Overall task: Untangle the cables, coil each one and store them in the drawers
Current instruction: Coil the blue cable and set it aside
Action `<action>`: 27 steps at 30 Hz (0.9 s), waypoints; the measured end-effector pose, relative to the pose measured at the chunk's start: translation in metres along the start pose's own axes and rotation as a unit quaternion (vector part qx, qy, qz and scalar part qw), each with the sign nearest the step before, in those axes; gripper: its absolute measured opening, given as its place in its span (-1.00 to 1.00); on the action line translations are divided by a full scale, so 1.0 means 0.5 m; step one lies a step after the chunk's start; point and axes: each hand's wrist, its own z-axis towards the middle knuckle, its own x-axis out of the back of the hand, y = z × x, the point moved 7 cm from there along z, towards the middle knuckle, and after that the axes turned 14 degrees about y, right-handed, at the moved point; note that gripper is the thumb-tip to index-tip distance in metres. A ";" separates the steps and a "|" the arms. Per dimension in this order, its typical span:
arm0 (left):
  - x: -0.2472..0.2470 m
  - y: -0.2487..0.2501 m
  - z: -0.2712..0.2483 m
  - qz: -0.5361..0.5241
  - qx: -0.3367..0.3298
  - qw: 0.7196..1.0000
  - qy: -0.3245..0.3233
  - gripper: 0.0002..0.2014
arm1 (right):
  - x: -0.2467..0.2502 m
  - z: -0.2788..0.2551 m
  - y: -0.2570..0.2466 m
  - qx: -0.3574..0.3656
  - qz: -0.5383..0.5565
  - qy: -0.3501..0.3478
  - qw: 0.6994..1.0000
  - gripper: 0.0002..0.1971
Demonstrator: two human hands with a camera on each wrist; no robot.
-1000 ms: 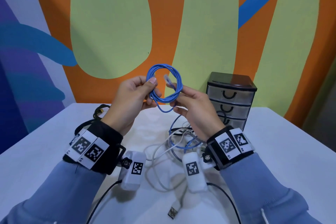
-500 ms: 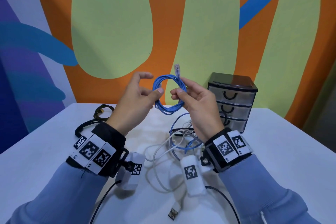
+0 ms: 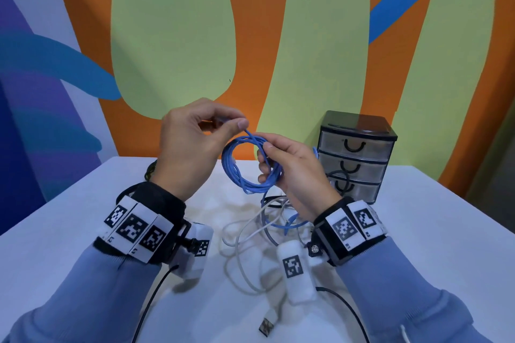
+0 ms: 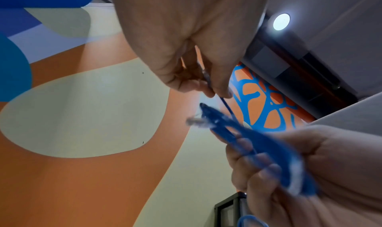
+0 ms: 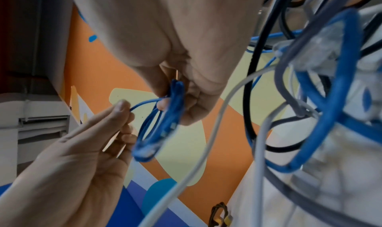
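Observation:
A thin blue network cable (image 3: 232, 174) is wound into a small coil and held up above the table. My right hand (image 3: 264, 147) grips the coil's right side, with its fingers curled through the loops. My left hand (image 3: 240, 123) pinches the cable's free end between thumb and forefinger, just above and left of the coil. In the left wrist view the left hand (image 4: 215, 91) holds that thin strand above the blurred coil (image 4: 258, 142). The right wrist view shows the right hand (image 5: 175, 96) clamping the coil (image 5: 161, 132). The drawer unit (image 3: 359, 156) has all three drawers closed.
A tangle of white, grey, blue and black cables (image 3: 264, 220) lies on the white table (image 3: 432, 231) under my hands. A USB plug (image 3: 266, 330) lies near the front edge. A black cable (image 3: 150, 170) lies at the far left. The drawer unit stands far right by the wall.
The plug end stood above the coil in my right hand. My left hand has let go of the coil's side and pinched that end. The coil has dropped slightly and tilted.

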 end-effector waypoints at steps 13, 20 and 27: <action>0.007 -0.025 -0.005 0.052 -0.006 0.998 0.018 -0.90 | -0.019 -0.018 -0.025 -0.020 0.061 -0.014 0.998 -0.80; -0.032 -0.046 -0.025 0.060 0.113 0.984 -0.121 -0.88 | 0.001 -0.015 -0.033 0.149 -0.143 0.055 0.977 -0.90; -0.058 -0.039 -0.058 -0.040 0.224 0.954 -0.197 -0.77 | 0.027 -0.003 -0.045 0.174 -0.177 0.096 0.964 -0.97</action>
